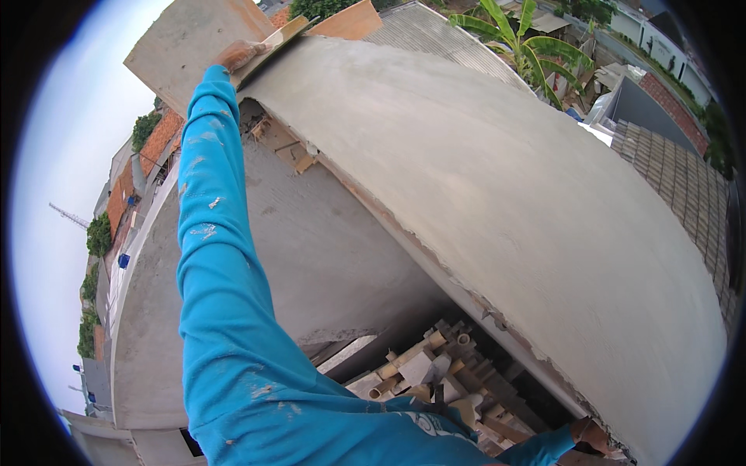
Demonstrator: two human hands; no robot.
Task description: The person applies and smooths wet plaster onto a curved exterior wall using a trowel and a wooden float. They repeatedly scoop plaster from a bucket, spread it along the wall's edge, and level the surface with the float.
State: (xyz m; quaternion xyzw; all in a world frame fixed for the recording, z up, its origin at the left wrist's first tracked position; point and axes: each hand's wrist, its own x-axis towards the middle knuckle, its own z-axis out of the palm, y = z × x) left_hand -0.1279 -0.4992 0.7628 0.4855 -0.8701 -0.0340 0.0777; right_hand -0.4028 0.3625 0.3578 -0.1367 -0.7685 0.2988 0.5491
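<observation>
My left hand point(239, 56), at the end of my paint-flecked blue sleeve point(217, 225), is stretched to the upper left and closed on a flat beige board point(276, 45) at the far end of a curved, plastered concrete surface point(482, 179). My right hand point(590, 437) is at the lower right against that surface's rough near edge, its fingers partly hidden and curled; what they hold, if anything, I cannot make out. Beside my left hand stands a grey concrete block point(179, 46). Below the plastered edge is a second, lower grey surface point(326, 256).
A dark opening below shows stacked pipes and offcuts point(420, 365). Wooden scraps point(287, 147) sit under the edge. Beyond lie drops to neighbouring tiled roofs point(664, 179), corrugated roofing point(439, 43), a banana plant point(536, 54), trees and a distant mast point(70, 213).
</observation>
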